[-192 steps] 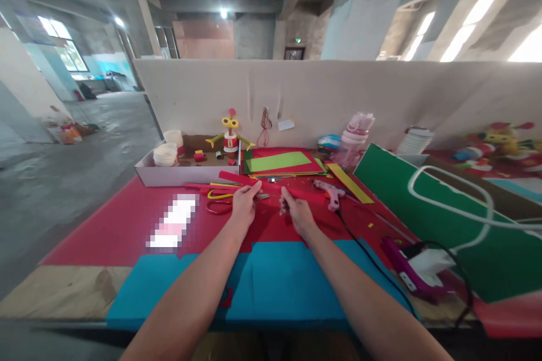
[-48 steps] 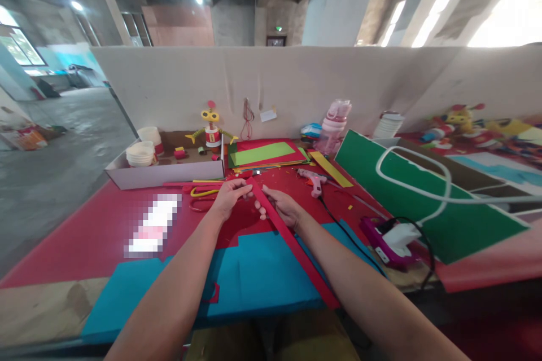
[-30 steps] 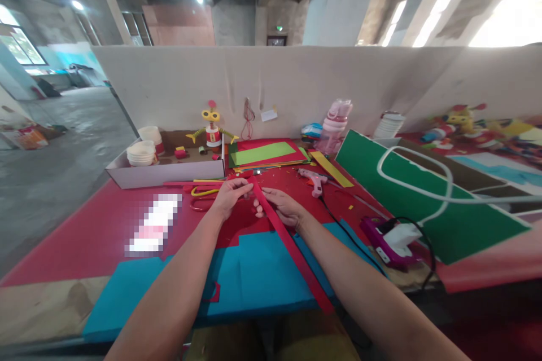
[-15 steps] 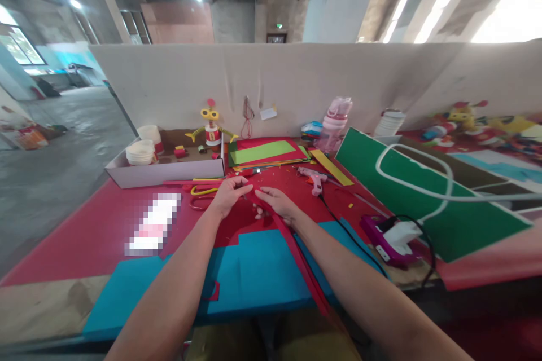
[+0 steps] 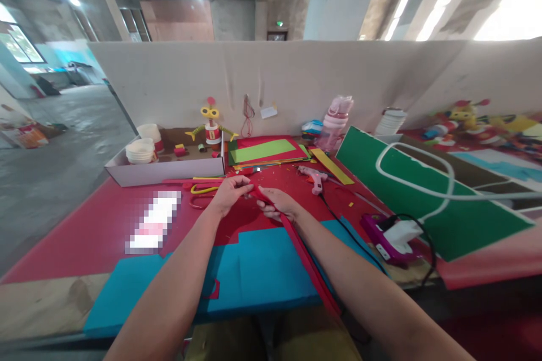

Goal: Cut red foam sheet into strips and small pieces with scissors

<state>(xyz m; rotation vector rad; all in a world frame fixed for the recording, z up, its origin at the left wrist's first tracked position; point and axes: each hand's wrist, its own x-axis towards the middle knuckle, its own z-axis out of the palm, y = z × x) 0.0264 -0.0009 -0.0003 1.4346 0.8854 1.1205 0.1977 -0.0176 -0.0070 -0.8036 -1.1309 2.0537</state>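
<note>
Long red strips [image 5: 308, 259] run from my hands down over the table's front edge. My right hand [image 5: 277, 203] is wrapped round them, its fingers curled beneath. At the strips' upper end, my left hand [image 5: 231, 194] pinches the red material between thumb and fingers, close to my right fingertips. Both hands are over the red tabletop [image 5: 169, 254], just behind the blue sheets [image 5: 262, 265]. Yellow and red curved pieces [image 5: 203, 192] lie left of my left hand. A pink glue gun [image 5: 315, 177] rests to the right of my hands.
An open box [image 5: 169, 172] with paper cups stands at back left, a small robot figure [image 5: 212, 130] behind it. Green and red sheets [image 5: 265, 152] lie at the back. On the right are a purple power strip [image 5: 392, 242], a green board [image 5: 406, 197] and cables.
My right hand has closed more around the red strips and shifted slightly. The strips' hanging end has moved a little to the right. My left hand has barely moved.
</note>
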